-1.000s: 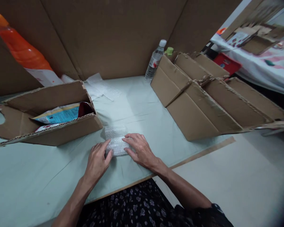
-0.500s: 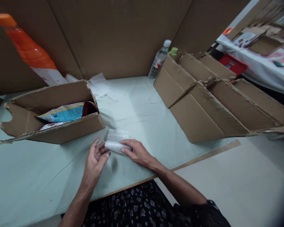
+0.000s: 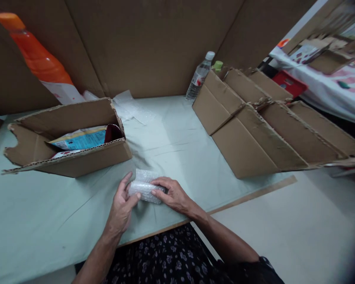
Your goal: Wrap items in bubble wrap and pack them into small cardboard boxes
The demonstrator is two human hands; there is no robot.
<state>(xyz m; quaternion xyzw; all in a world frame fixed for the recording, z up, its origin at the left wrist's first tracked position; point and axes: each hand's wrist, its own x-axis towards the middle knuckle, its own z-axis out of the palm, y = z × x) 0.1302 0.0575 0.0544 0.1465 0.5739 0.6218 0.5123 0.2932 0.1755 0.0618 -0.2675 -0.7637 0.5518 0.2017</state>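
Note:
A roll of bubble wrap lies near the front of the table, with a loose flap of the wrap standing out behind it. My left hand grips the roll's left end, thumb on top and fingers behind. At the other end my right hand closes round it, thumb in front and fingers over the top. Something dark shows at the right end, by the right fingertips; what is inside the wrap is hidden.
An open cardboard box with a blue packet stands left. Behind it are an orange bottle and more bubble wrap. Cardboard bins stand right, beside a clear water bottle. A cardboard wall closes the back.
My left hand has moved right and closed on the roll's left end. The roll has come slightly towards me and looks thicker, with less flap showing behind it.

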